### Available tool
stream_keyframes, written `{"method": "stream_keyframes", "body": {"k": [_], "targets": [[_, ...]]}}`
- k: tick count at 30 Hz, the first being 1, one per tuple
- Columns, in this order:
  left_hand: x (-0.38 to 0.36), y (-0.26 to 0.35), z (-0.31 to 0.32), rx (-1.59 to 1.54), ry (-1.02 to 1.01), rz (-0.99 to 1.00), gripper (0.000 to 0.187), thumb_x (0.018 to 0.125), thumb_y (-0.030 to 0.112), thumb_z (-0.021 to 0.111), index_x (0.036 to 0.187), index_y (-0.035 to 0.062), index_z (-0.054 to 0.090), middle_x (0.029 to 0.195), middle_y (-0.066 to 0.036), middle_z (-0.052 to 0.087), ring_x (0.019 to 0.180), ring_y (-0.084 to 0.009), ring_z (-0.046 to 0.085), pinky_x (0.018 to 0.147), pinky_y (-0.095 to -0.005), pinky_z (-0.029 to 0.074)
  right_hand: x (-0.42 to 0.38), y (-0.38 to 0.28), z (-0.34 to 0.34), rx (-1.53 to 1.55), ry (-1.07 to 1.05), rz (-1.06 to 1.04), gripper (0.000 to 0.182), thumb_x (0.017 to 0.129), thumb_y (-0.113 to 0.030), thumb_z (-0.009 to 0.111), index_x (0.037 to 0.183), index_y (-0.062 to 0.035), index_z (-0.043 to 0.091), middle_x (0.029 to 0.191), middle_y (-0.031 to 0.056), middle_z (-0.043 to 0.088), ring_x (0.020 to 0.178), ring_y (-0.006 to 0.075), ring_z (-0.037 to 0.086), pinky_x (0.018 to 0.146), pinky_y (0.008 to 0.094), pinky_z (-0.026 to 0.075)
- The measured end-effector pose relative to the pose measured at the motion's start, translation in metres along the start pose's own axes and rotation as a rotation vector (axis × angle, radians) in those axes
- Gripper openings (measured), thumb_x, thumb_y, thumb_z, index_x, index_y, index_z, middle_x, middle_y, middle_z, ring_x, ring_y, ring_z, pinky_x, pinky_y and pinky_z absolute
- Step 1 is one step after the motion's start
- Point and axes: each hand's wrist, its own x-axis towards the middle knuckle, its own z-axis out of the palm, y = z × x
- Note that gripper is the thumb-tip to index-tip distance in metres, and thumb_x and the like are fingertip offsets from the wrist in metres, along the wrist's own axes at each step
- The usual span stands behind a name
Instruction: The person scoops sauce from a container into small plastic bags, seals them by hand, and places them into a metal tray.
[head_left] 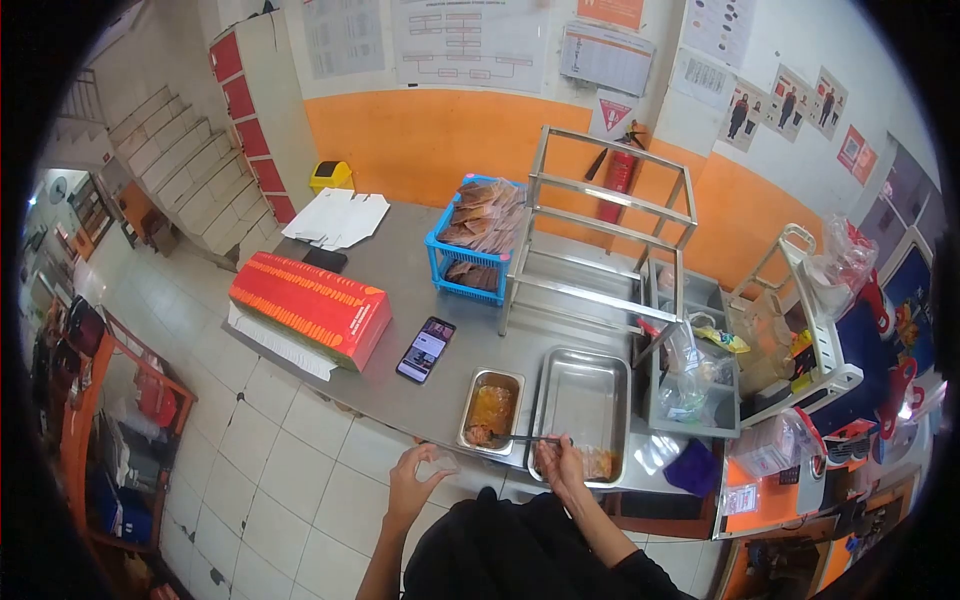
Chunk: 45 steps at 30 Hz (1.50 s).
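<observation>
My left hand [412, 482] is closed around a small clear plastic container [438, 466] just off the table's front edge; whether it is a cup or a bag is hard to tell. In my right hand [562, 466] is a dark-handled spoon [520, 437], pointing left. Its head reaches into a small deep steel pan [522, 392] of orange-brown sauce [492, 406], where the tip is hard to make out. My right hand is over the near end of a larger steel tray [583, 385], beside some small orange-tinted clear portions [600, 464] lying in it.
A phone [426, 349] and a long red box [310, 308] are left on the steel table [400, 245]. Behind stand a blue basket of brown packets [482, 225] and a metal rack [610, 215]. Grey bins [690, 385] and a purple cloth [692, 467] are right.
</observation>
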Motion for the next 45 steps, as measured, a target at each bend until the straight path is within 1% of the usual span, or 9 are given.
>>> {"method": "stream_keyframes", "body": {"k": [12,18,20,24,27,32,36,41,45], "targets": [[0.003,0.001,-0.003,0.061,0.052,0.027,0.048,0.069,0.006,0.082,0.112,0.0046,0.060,0.102,-0.009,0.069,0.095,-0.0219,0.067,0.089,-0.0362,0.050,0.029,0.001,-0.021,0.174,0.161,0.157,0.032,0.104,-0.022,0.040,0.101,0.0078,0.053,0.088,0.0178,0.062,0.089,0.0258,0.067,0.082,0.0317,0.061],[0.009,0.000,0.000,0.078,0.040,0.093,0.065,0.072,0.007,0.080,0.129,0.0055,0.050,0.104,-0.010,0.071,0.098,-0.0243,0.067,0.092,-0.0375,0.049,0.028,-0.004,-0.019,0.128,0.148,0.167,0.034,0.104,-0.022,0.039,0.102,0.0077,0.054,0.089,0.0172,0.062,0.088,0.0253,0.067,0.082,0.0315,0.061],[0.012,0.007,0.001,0.022,0.039,0.038,0.064,0.073,0.008,0.080,0.130,0.0040,0.050,0.105,-0.011,0.070,0.097,-0.0252,0.065,0.091,-0.0380,0.049,0.023,-0.009,-0.012,0.095,0.141,0.145,0.035,0.104,-0.024,0.039,0.103,0.0068,0.055,0.093,0.0173,0.061,0.092,0.0257,0.065,0.081,0.0302,0.060],[0.026,0.012,0.002,-0.016,0.025,0.072,0.067,0.075,0.010,0.080,0.133,0.0037,0.047,0.108,-0.012,0.069,0.096,-0.0257,0.064,0.089,-0.0378,0.050,0.027,-0.009,-0.013,-0.025,0.181,0.016,0.040,0.104,-0.031,0.042,0.103,0.0056,0.057,0.094,0.0157,0.063,0.088,0.0236,0.066,0.076,0.0290,0.061],[0.040,0.019,0.003,-0.098,-0.018,-0.004,0.067,0.076,0.011,0.079,0.134,0.0046,0.047,0.110,-0.012,0.068,0.100,-0.0276,0.063,0.092,-0.0380,0.048,0.027,-0.016,-0.010,-0.045,0.123,-0.023,0.039,0.102,-0.033,0.046,0.103,0.0042,0.059,0.092,0.0139,0.065,0.085,0.0219,0.067,0.073,0.0278,0.060],[0.061,0.007,0.008,0.025,-0.049,0.148,0.065,0.077,0.011,0.076,0.135,0.0083,0.046,0.112,-0.009,0.068,0.108,-0.0296,0.061,0.105,-0.0458,0.038,0.034,-0.035,-0.008,-0.082,0.051,-0.013,0.035,0.099,-0.033,0.053,0.099,0.0009,0.061,0.084,0.0096,0.067,0.079,0.0192,0.069,0.077,0.0275,0.060],[0.074,0.006,0.013,0.103,-0.066,0.269,0.068,0.078,0.012,0.075,0.138,0.0122,0.043,0.111,-0.006,0.069,0.110,-0.0279,0.061,0.113,-0.0503,0.028,0.048,-0.073,0.028,-0.132,-0.128,-0.178,0.034,0.099,-0.034,0.055,0.095,-0.0012,0.063,0.084,0.0065,0.065,0.070,0.0140,0.063,0.064,0.0236,0.055],[0.084,0.022,0.018,0.116,-0.120,0.285,0.066,0.079,0.016,0.075,0.137,0.0114,0.044,0.114,-0.004,0.068,0.119,-0.0285,0.055,0.113,-0.0486,0.028,0.025,-0.124,0.124,-0.444,-0.244,-0.347,0.034,0.101,-0.034,0.052,0.088,-0.0034,0.060,0.082,0.0073,0.063,0.065,0.0125,0.057,0.062,0.0239,0.048],[0.088,0.040,0.021,0.096,-0.138,0.278,0.066,0.079,0.019,0.075,0.137,0.0107,0.044,0.113,-0.004,0.069,0.118,-0.0280,0.056,0.113,-0.0487,0.028,0.002,-0.137,0.179,-0.627,-0.372,-0.450,0.034,0.100,-0.032,0.053,0.087,-0.0019,0.062,0.079,0.0076,0.066,0.060,0.0122,0.059,0.059,0.0253,0.049]]}}
